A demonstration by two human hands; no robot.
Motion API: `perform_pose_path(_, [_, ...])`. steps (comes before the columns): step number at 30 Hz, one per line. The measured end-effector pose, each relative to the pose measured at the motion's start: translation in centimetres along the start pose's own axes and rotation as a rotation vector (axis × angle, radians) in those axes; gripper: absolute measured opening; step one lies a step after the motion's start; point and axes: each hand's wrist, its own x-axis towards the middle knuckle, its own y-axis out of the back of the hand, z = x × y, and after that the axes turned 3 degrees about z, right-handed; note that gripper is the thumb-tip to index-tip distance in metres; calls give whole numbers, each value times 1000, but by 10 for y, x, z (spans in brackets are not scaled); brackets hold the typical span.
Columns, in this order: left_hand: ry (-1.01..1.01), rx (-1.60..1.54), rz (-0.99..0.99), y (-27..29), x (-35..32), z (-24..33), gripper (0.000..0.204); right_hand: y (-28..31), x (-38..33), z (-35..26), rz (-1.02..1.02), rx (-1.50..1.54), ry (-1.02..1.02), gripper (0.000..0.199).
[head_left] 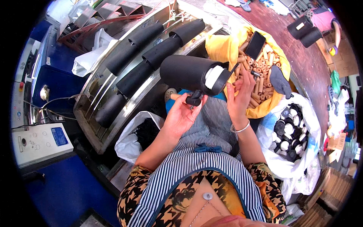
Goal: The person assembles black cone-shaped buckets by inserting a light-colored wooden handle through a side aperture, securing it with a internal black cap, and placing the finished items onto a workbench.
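A black cylindrical pot (pixel 185 73) with a white inside lies across my lap, its mouth facing right. My left hand (pixel 180 118) is closed round a wooden handle (pixel 175 97) with a black end fitting (pixel 194 99), which meets the pot's side near the mouth. Whether the fitting is fastened there I cannot tell. My right hand (pixel 240 99) is at the mouth, fingers stretched upward and apart, thumb close to the rim. A thin dark strip (pixel 234 68) sticks out beyond the rim beside these fingers.
Several black pots (pixel 140 77) lie in rows in a tray at left. A yellow sack (pixel 223 43) holds wooden handles, a phone (pixel 255 45) and a dark glove (pixel 280 81). White bags hold black-and-white round parts (pixel 289 132) and black pieces (pixel 148 132). Another person (pixel 324 20) is far right.
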Motion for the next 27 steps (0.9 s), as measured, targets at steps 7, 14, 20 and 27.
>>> perform_pose_path(7, [-5, -27, -5, -9, -3, 7, 38, 39, 46, -34, -519, -251, 577, 77])
perform_pose_path(14, [-9, -3, 54, -15, -5, 12, 37, 37, 73, -46, -592, -515, 852, 71])
perform_pose_path(20, [-34, 42, 78, -20, -6, 18, 36, 32, 87, -51, -647, -547, 966, 66])
perform_pose_path(27, [-64, 38, 108, -13, 2, 17, 24, 12, 70, -48, -663, -610, 469, 86])
